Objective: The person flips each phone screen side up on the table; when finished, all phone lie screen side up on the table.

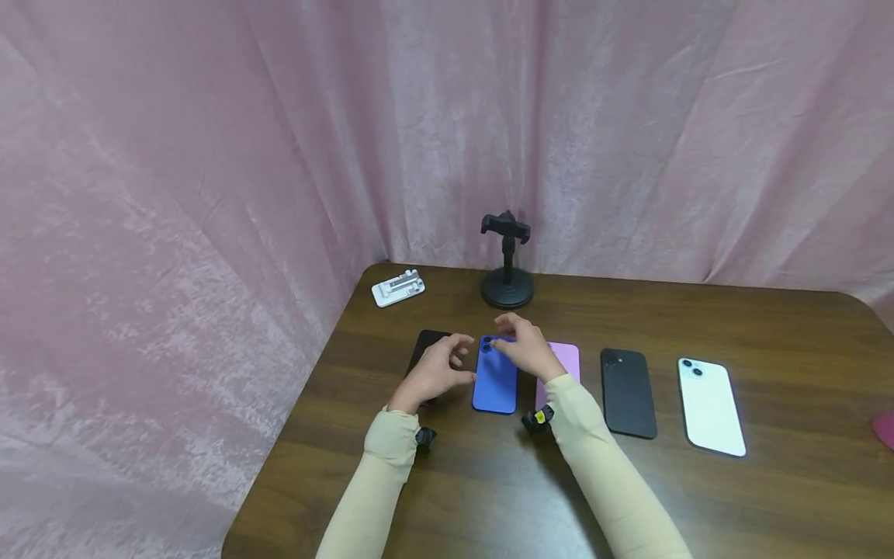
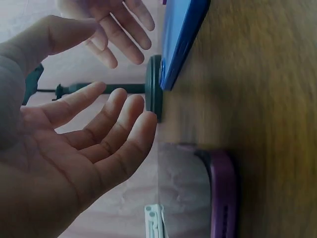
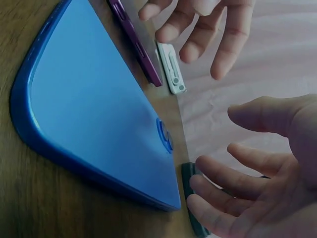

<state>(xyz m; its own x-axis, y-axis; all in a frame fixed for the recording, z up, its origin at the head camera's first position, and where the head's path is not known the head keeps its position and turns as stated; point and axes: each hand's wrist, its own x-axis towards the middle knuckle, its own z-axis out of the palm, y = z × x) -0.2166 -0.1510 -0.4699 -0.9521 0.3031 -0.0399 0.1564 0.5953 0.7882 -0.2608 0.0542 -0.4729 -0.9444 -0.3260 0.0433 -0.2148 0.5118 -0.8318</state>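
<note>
A blue phone (image 1: 495,386) lies camera side up on the wooden table. To its left is my left hand (image 1: 438,368), fingers loosely bent, holding nothing and partly covering a dark phone (image 1: 424,341). That phone's purple edge (image 2: 224,198) shows in the left wrist view. My right hand (image 1: 528,351) hovers over the blue phone's upper right side and grips nothing. In the right wrist view the blue phone (image 3: 94,99) lies flat, apart from the right hand's fingers. A lilac phone (image 1: 566,361) sits partly hidden under the right hand and wrist.
Farther right lie a black phone (image 1: 628,394) and a pale mint phone (image 1: 712,407). A black phone stand (image 1: 507,289) rises behind the blue phone. At the back left is a white folded stand (image 1: 398,289). Something pink (image 1: 885,428) shows at the right edge.
</note>
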